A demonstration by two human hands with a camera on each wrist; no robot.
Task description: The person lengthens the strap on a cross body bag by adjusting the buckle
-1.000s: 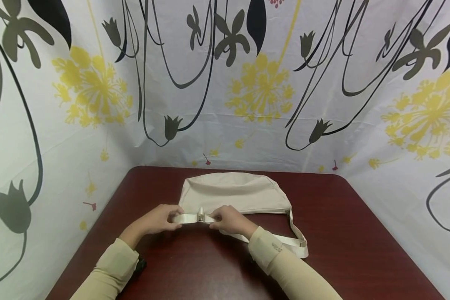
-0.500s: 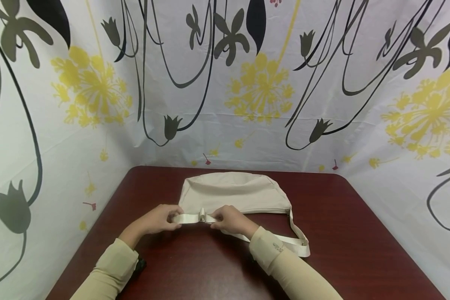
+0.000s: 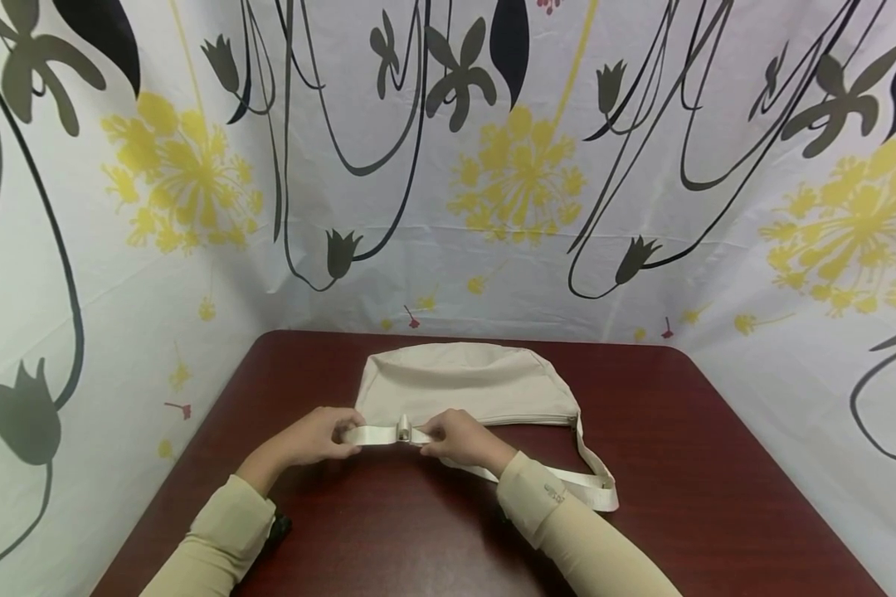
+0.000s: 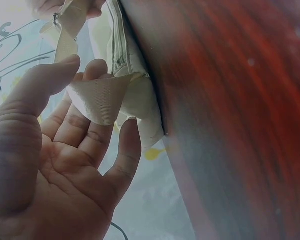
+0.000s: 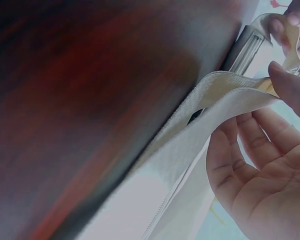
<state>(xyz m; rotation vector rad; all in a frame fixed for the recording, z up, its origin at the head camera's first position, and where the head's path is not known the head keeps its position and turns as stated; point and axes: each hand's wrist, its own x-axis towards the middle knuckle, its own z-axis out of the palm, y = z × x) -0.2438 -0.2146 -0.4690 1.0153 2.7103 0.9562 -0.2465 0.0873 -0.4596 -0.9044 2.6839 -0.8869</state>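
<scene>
A cream fabric shoulder bag lies on the dark red table, its zipped edge toward me. Its webbing strap is stretched between both hands, with a metal buckle between them. My left hand pinches the strap between thumb and fingers near the bag's left corner; in the left wrist view the strap loops down over the fingers. My right hand pinches the strap just right of the buckle. In the right wrist view two layers of strap run into that grip. The fingertips are partly hidden in the head view.
The strap's remaining length curves along the table at the right of the bag. The reddish-brown table extends to a floral-printed white curtain behind and at both sides. A small dark object shows beside the left cuff.
The buckle and the strap's loop at the right have shifted very slightly to the right. Both hands keep nearly the same place and grip.
</scene>
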